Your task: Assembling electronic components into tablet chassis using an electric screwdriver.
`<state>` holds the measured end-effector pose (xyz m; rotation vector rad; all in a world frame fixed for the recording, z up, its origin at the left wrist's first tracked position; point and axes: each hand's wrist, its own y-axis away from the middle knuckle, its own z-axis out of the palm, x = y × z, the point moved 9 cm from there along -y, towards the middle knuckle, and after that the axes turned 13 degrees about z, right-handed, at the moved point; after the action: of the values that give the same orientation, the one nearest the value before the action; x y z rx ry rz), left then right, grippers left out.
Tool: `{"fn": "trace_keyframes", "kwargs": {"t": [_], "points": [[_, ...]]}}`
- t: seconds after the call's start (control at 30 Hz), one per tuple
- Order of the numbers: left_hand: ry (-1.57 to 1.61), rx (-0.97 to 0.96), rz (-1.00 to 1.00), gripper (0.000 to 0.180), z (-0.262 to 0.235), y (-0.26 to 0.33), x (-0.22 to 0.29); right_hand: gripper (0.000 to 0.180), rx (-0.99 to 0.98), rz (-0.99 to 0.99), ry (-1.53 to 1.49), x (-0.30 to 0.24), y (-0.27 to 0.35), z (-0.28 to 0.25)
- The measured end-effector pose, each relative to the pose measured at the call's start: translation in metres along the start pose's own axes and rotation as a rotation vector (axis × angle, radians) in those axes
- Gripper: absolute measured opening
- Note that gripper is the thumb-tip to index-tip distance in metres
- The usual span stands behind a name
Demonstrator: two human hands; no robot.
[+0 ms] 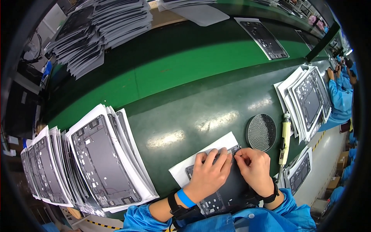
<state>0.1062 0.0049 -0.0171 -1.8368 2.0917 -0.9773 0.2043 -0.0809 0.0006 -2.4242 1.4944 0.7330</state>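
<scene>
Dark panel point(235, 185) under both hands, just nearer the person than the round dish point(261, 132)
Left hand point(210, 170) rests, fingers slightly apart; right hand point(255, 166) has its grip together at the corner, contents hidden. Best steady the panel and pinch lightly.

Bright light, apparently from overhead: three white glare patches point(217, 120) on the tabletop point(181, 112), and the green strip point(154, 73) behind it splits into a lit band and deep shadow. Hands point(210, 172) point(256, 166) read sharp, far-right background point(342, 73) goes small and soft. Fisheye bends straight edges hard toward the rim; black vignette eats the corners.
</scene>
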Motion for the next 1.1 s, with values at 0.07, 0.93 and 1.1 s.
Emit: {"fn": "trace_keyframes", "kwargs": {"t": [0.07,0.93,1.1], "points": [[-0.011,-0.011,0.010,0.028,0.001,0.002,0.000,0.009,0.052,-0.032,-0.050,0.002,0.006,-0.006],[-0.043,-0.024,-0.029,0.030,-0.004,0.006,0.000,0.010,0.116,-0.377,0.309,-0.034,0.002,-0.002],[-0.053,0.038,0.038,0.029,-0.011,0.003,0.011,0.010,0.158,-0.362,0.287,-0.032,0.013,-0.005]]}}
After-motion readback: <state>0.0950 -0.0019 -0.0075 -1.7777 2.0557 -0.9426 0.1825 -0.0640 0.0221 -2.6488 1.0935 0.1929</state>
